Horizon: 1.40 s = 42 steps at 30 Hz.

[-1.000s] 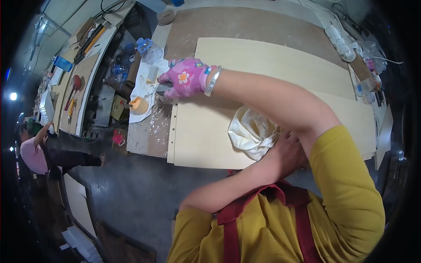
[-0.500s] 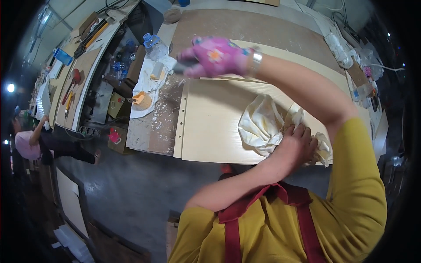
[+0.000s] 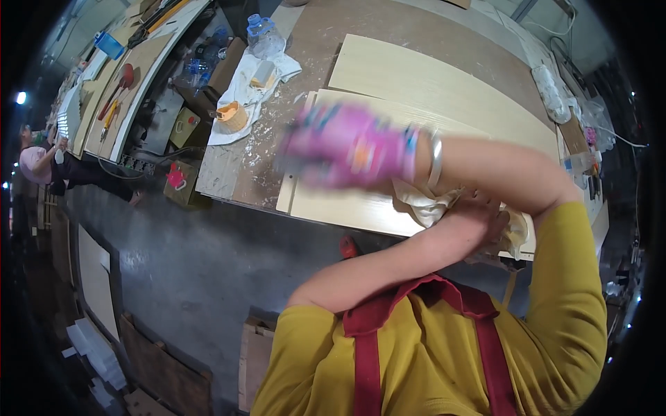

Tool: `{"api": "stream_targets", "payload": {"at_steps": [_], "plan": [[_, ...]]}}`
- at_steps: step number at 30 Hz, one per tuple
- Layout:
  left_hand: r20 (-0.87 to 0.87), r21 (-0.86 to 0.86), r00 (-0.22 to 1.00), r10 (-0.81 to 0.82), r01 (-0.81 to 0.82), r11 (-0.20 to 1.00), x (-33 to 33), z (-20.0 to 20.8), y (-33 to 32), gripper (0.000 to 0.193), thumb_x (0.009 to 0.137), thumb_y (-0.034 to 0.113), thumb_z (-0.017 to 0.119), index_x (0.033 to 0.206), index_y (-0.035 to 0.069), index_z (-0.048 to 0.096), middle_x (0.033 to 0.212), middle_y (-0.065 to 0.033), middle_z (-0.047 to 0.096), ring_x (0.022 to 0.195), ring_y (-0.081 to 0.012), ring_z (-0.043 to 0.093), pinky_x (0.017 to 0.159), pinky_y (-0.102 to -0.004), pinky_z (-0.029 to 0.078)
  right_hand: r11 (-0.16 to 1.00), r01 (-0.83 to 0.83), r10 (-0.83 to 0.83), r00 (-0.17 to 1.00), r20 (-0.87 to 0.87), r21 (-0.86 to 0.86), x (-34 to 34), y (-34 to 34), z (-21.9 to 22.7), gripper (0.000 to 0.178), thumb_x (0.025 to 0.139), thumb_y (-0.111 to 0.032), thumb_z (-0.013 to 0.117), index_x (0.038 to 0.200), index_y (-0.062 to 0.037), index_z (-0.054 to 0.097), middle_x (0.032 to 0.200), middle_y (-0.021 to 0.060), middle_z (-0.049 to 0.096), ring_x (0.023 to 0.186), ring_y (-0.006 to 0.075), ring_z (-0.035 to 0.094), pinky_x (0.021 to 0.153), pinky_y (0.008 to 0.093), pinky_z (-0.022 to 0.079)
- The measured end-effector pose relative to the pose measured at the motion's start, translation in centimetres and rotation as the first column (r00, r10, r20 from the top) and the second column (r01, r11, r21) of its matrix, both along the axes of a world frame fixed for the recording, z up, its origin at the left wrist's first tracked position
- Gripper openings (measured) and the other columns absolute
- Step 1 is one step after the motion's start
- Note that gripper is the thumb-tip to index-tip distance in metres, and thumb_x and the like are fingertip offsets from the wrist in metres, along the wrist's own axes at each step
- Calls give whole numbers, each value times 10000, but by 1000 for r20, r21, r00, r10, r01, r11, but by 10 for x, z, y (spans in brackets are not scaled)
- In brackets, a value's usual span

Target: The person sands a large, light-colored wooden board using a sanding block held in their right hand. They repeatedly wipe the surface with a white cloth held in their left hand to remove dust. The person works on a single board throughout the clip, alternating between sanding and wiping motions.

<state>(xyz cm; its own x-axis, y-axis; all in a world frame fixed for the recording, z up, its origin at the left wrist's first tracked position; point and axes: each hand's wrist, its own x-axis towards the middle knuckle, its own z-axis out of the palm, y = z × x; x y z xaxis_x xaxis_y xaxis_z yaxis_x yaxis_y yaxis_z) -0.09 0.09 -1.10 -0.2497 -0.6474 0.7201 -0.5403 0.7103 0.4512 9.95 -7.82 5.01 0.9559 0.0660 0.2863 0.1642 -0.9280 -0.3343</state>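
Note:
A pale cream cloth (image 3: 423, 206) lies crumpled on a light wood-grain panel (image 3: 326, 206) at the bench's front edge. My left hand (image 3: 483, 215) is bare, with its fingers curled on the cloth, most of which my right arm covers. Reaching across above it, my right hand (image 3: 350, 147) wears a pink flowered glove. It is smeared by motion over the panel's left part, so its fingers and anything in them cannot be made out. Holes run along the panel's left edge. Another light panel (image 3: 416, 73) lies behind.
A white cloth (image 3: 243, 104) at the bench's left holds an orange tub (image 3: 231, 116), a small block (image 3: 263, 74) and a clear bottle (image 3: 265, 38). White flakes dot the brown bench (image 3: 253, 163). Farther left, a person (image 3: 52, 163) stands by another bench (image 3: 132, 90).
My right hand has swept down and nearer, from beside the white cloth to over the panel. My left hand stays on the cream cloth. The whole view has shifted slightly.

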Motion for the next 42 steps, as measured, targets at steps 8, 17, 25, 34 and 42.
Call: {"api": "stream_targets", "payload": {"at_steps": [8,17,25,34,42], "plan": [[229,210,970,-82,33,977,4,8,0,212,907,157,541,1025,4,630,1146,-154,604,1042,-311,576,900,-414,473,995,7,1,997,-76,104,-13,-4,24,406,800,-342,659,1149,-135,639,1021,125,607,885,320,631,777,436,515],[-289,606,934,-212,350,714,16,19,12,290,954,129,500,1204,19,596,1195,-184,602,1105,-267,579,985,-382,422,989,-96,81,989,122,117,-1,42,12,460,789,-376,661,1182,-140,625,1005,138,584,913,297,615,770,442,497],[298,291,941,-161,71,954,5,7,13,440,883,304,629,1256,72,590,1196,-147,635,1115,-293,602,982,-399,452,881,-196,242,969,-55,430,-14,75,24,545,866,-502,614,1267,-134,592,1075,158,594,984,349,618,863,476,508],[285,593,907,309,-421,687,171,79,-34,464,868,445,611,1143,73,638,1026,-167,675,972,-347,645,849,-422,514,761,599,-612,790,-31,249,-313,3,57,733,802,-460,626,1409,-76,482,1282,177,532,1134,309,563,968,393,442],[539,92,678,499,-637,765,222,13,-54,421,881,396,615,1116,47,640,1023,-140,661,943,-339,636,800,-424,514,863,477,-505,832,-230,-167,-348,61,10,558,771,-445,710,1253,-177,621,1245,227,531,1116,397,550,963,477,431]]}}
